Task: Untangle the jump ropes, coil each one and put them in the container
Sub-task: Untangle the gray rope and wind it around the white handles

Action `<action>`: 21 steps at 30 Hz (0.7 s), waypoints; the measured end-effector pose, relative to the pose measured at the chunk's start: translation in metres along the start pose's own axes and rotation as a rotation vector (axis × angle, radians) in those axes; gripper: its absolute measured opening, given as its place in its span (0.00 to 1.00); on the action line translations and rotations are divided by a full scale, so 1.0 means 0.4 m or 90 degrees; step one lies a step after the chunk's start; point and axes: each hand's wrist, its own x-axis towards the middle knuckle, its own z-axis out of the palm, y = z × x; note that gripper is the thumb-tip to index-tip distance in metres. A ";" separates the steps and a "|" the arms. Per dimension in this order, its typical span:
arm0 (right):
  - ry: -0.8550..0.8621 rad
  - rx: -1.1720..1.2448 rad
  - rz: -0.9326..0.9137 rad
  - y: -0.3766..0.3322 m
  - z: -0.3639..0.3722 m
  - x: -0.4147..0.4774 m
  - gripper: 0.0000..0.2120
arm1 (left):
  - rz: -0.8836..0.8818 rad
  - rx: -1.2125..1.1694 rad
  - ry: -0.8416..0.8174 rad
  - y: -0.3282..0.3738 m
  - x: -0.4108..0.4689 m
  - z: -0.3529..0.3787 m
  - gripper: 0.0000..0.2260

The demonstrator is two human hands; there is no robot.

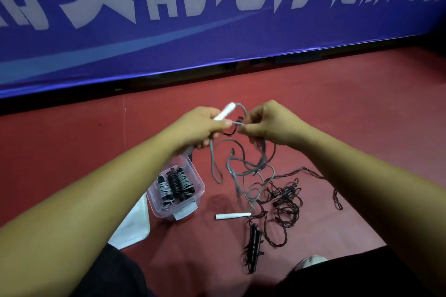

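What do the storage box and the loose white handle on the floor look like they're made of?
Container: likely clear, glossy plastic; the coiled ropes show through its wall. White handle: probably matte plastic or foam, evenly pale; too small to tell which.

Above the container (196, 176), the left hand (196, 128) hides the middle of the white handle (224, 112). The left forearm (115, 188) covers the container's left side and part of the white sheet (131, 226) beside it. Right of the container, the tangled ropes (287, 200) blur together.
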 end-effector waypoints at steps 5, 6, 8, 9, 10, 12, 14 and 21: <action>-0.171 -0.096 0.129 0.122 -0.020 -0.010 0.10 | 0.003 -0.238 0.239 -0.021 0.034 -0.094 0.10; -0.179 -0.106 0.155 0.150 -0.032 -0.013 0.11 | -0.013 -0.282 0.278 -0.034 0.041 -0.114 0.10; -0.185 -0.120 0.186 0.195 -0.057 -0.025 0.09 | -0.052 -0.356 0.351 -0.057 0.048 -0.162 0.11; -0.191 -0.117 0.200 0.209 -0.066 -0.033 0.10 | -0.072 -0.371 0.381 -0.069 0.052 -0.187 0.12; -0.192 -0.098 0.211 0.217 -0.072 -0.040 0.12 | -0.088 -0.352 0.402 -0.083 0.055 -0.211 0.12; -0.163 0.012 0.222 0.215 -0.074 -0.047 0.17 | -0.128 -0.191 0.399 -0.116 0.056 -0.245 0.12; -0.129 0.117 0.190 0.192 -0.072 -0.039 0.15 | -0.176 0.110 0.332 -0.153 0.055 -0.254 0.10; -0.097 0.199 0.057 0.066 -0.020 -0.004 0.05 | -0.077 0.301 0.223 -0.072 0.060 -0.109 0.10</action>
